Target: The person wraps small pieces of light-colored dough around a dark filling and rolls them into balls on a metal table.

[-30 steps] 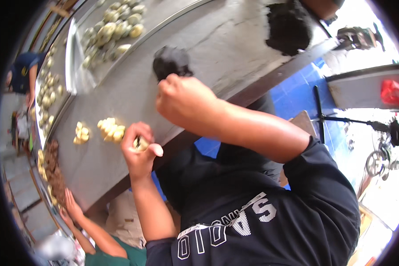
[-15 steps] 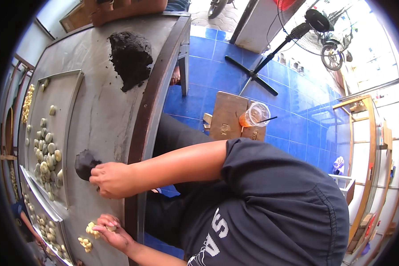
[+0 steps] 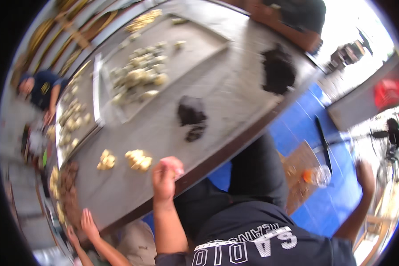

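Note:
My left hand (image 3: 167, 174) is raised at the near table edge, its fingers curled closed; what they hold, if anything, is hidden. Left of it, two small heaps of pale yellow lumps lie on the metal tabletop: a nearer heap (image 3: 138, 160) and a farther heap (image 3: 105, 160). My right hand (image 3: 365, 174) is far out to the right, off the table and smeared by motion, so its fingers do not show clearly. Beyond my left hand sits a dark, smooth lump (image 3: 191, 110) with a crumbly dark piece (image 3: 196, 132) against its near side.
A large dark mass (image 3: 278, 71) lies near the table's right end. Metal trays (image 3: 199, 37) hold many pale, greenish round pieces. Co-workers' hands (image 3: 89, 225) rest by a brown mass (image 3: 69, 190) at left. A wooden stool (image 3: 299, 195) bears a plastic cup (image 3: 318, 176).
The view has swung round. My right hand has left the dark lump and moved far right, away from the table. My left hand, earlier with a small pale ball, has risen from beside the yellow lumps.

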`<state>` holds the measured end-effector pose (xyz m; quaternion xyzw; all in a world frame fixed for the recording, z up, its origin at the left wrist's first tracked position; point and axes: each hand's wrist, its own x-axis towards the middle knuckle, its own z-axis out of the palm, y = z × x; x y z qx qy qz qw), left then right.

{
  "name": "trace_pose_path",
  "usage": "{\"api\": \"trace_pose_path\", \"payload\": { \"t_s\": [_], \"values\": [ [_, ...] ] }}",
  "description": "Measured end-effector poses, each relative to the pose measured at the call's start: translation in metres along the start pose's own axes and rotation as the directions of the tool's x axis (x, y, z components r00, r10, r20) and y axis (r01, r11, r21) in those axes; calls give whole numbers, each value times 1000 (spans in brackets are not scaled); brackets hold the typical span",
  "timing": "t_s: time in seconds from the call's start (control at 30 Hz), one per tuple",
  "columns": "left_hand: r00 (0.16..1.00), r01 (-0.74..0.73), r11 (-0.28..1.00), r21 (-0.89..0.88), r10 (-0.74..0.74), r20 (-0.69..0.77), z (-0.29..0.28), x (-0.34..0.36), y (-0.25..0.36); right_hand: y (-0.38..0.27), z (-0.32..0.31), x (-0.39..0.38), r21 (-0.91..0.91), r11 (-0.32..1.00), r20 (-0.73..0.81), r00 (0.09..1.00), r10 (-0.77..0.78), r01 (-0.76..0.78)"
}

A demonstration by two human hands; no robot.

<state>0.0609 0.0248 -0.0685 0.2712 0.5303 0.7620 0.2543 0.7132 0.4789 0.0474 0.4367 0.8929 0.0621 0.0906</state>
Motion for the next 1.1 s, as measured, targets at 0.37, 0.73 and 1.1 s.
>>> {"api": "trace_pose_path", "payload": {
  "t_s": [0.37,0.73,1.1],
  "values": [
    [981,-192,885,425,156,119,7,3,23,-315,-118,120,471,814,-367,915,-169,339],
    [997,-19,927,374,46,-63,13,-3,30,-572,-95,197,328,356,-660,482,-576,875],
    [985,-142,519,843,160,68,13,-13,30,-568,-51,200,369,236,-556,416,-719,899]
  ]
}}
